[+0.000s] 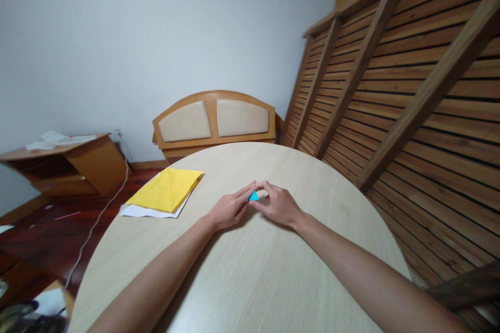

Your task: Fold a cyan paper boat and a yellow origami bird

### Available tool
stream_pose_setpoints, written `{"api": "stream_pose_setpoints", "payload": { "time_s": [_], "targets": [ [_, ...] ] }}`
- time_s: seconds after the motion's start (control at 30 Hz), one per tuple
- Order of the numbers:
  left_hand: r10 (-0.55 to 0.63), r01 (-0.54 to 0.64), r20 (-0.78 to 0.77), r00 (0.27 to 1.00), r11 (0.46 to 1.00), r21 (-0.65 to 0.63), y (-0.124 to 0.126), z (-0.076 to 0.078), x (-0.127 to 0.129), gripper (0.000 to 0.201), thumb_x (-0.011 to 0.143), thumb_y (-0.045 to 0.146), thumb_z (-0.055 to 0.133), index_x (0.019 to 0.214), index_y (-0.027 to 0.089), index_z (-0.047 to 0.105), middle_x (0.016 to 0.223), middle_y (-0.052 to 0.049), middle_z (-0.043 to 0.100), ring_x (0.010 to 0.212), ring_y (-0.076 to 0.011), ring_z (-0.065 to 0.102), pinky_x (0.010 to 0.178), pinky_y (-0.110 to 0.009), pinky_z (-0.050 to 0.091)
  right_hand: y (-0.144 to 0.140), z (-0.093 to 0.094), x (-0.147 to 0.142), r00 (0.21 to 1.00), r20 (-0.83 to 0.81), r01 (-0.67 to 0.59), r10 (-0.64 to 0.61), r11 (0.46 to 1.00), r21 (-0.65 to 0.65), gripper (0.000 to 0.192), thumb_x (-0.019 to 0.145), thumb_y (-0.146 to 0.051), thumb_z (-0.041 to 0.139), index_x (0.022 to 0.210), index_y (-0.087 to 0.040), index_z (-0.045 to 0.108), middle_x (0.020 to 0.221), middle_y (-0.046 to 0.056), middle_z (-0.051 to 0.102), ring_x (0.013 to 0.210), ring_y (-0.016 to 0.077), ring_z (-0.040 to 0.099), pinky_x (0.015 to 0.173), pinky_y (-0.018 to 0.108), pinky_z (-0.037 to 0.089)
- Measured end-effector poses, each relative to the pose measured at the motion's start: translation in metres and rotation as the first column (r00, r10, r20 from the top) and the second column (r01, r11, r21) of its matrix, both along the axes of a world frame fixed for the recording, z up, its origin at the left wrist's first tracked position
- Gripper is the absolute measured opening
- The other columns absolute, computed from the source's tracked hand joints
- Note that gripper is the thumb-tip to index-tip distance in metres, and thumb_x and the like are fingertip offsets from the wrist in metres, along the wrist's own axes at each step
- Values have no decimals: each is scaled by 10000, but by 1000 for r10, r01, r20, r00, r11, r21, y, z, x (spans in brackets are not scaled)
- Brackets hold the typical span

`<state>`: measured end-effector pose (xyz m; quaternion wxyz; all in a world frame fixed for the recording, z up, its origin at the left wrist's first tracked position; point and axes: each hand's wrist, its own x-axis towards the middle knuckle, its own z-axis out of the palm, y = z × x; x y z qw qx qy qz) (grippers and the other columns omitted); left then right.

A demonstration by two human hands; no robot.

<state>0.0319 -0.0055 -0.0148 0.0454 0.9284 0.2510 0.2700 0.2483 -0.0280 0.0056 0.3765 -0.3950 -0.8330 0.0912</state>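
Paper (253, 196), blue and folded small, sat pinched between the fingertips of the left hand (228, 210) and right hand (278, 205), which hid most of it; only a corner showed. Both hands rested on the surface (250, 281). Left of the left hand lay yellow paper (166, 189) over white sheets (150, 212) near the surface's rim. Bare surface stretched beyond the right hand and toward the body.

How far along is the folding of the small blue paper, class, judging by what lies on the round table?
Done: the blue paper is already folded down to a small piece, showing only as a triangle. In hand: left hand and right hand press it against the table. Left: its final shape is hidden by the fingers; the yellow sheet lies unfolded on white paper.
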Motion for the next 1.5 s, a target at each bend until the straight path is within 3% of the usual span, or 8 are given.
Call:
{"api": "stream_pose_setpoints", "payload": {
  "time_s": [0.4,0.77,1.5],
  "targets": [
    [64,-63,18,998,998,-30,-1,1,-2,604,972,292,489,1533,274,264,1503,-92,458,1316,-234,523,1036,-431,508,4,-1,3,1000,-12,2,-2,999,-38,231,960,-357,537,1154,-245,590,1107,34,712,958,196,683,841,319,493],
    [100,-95,31,994,985,-143,-5,6,0,575,964,338,501,1505,275,317,1421,-92,553,994,-200,706,906,-362,559,3,1,4,999,-20,-41,40,998,-40,249,954,-305,542,1192,-244,582,1112,27,703,951,182,677,859,305,482],
    [42,13,225,973,972,-235,-5,3,4,492,951,281,517,1430,219,423,1348,-120,595,1090,-220,667,856,-347,603,5,-1,4,999,18,-33,33,999,5,299,896,-270,582,1192,-231,572,1101,45,691,1010,210,654,864,323,488]
  ]
}}
